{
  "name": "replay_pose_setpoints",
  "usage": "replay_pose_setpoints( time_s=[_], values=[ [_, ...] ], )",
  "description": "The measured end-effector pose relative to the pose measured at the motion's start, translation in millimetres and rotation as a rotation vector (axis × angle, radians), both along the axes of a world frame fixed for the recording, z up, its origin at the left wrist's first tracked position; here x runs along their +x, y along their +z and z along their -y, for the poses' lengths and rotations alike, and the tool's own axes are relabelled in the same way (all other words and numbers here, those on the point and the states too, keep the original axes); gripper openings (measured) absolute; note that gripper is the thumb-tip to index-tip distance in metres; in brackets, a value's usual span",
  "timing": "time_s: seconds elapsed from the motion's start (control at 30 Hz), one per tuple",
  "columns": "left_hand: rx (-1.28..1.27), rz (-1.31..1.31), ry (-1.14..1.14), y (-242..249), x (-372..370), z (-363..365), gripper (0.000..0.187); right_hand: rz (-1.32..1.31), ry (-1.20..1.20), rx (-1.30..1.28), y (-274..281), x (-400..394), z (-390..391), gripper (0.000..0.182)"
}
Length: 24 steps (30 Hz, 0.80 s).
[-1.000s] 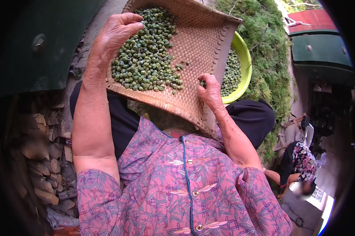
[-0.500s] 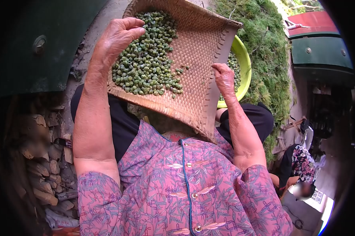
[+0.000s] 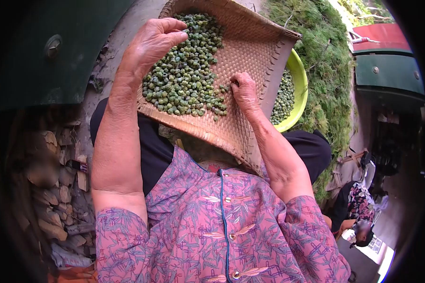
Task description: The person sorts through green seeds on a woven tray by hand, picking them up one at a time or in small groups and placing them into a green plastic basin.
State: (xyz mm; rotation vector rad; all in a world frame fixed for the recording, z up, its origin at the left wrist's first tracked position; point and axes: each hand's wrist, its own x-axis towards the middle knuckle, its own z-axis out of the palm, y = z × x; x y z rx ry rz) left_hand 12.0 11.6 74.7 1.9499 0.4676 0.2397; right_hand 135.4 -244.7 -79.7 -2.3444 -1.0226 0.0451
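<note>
A woven winnowing basket point(image 3: 245, 52) rests tilted across my lap. Small round green fruits point(image 3: 184, 85) lie heaped over its left half. My left hand point(image 3: 158, 40) hovers above the upper left of the heap, thumb and fingers closed in a pinch. What sits between those fingertips, if anything, is too small to make out. Over the bare weave, at the right edge of the heap, my right hand point(image 3: 244, 89) is closed with its fingertips beside a few loose fruits. Its curled fingers hide whatever they hold.
A yellow-green basin point(image 3: 303, 87) with more green fruits stands right of the basket. Beyond it lies a pile of cut green branches point(image 3: 328, 70). Split firewood point(image 3: 52, 226) is stacked at left, below a dark green panel point(image 3: 38, 61). Another person point(image 3: 361, 203) sits at lower right.
My right hand has moved left from beside the basket's right edge to the edge of the heap. My left hand keeps its pinch over the fruits. The whole view has shifted slightly.
</note>
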Motion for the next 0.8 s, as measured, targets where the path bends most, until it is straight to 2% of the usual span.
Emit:
replay_pose_setpoints(
  time_s=[0.03,0.1,0.13,0.17,0.27,0.4,0.47,0.7,0.8],
  values=[
    [-0.002,-0.001,0.002,-1.1,-0.1,-0.6,0.035,-0.001,0.002,-0.002,1.8,-2.7,0.0,0.014],
    [0.028,0.001,-0.012,-2.9,0.8,-1.9,0.035,-0.165,-0.053,0.087,9.6,-11.6,0.4,0.014],
    [0.027,0.001,-0.011,-2.2,0.9,-1.6,0.035,-0.199,-0.005,0.062,14.6,-16.0,-0.7,0.017],
    [0.032,-0.006,-0.018,-0.8,1.0,-1.1,0.035,-0.199,-0.004,0.062,16.3,-19.4,-2.1,0.017],
    [0.032,-0.017,-0.034,-2.7,1.8,-0.9,0.035,-0.088,0.102,-0.151,15.1,-25.4,-5.6,0.019],
    [0.027,-0.020,-0.046,-2.9,1.2,-0.6,0.035,-0.104,0.064,-0.148,16.7,-28.6,-11.2,0.019],
    [0.024,-0.025,-0.043,-3.3,2.3,-0.3,0.035,-0.166,0.104,-0.270,19.1,-25.1,-13.0,0.026],
    [0.012,-0.060,-0.053,-5.8,3.2,-1.5,0.035,-0.212,0.152,-0.263,19.1,-26.9,-13.5,0.019],
    [0.053,-0.061,-0.058,-6.2,2.6,-1.2,0.034,-0.147,0.122,-0.223,20.8,-31.9,-9.5,0.017]
  ],
)
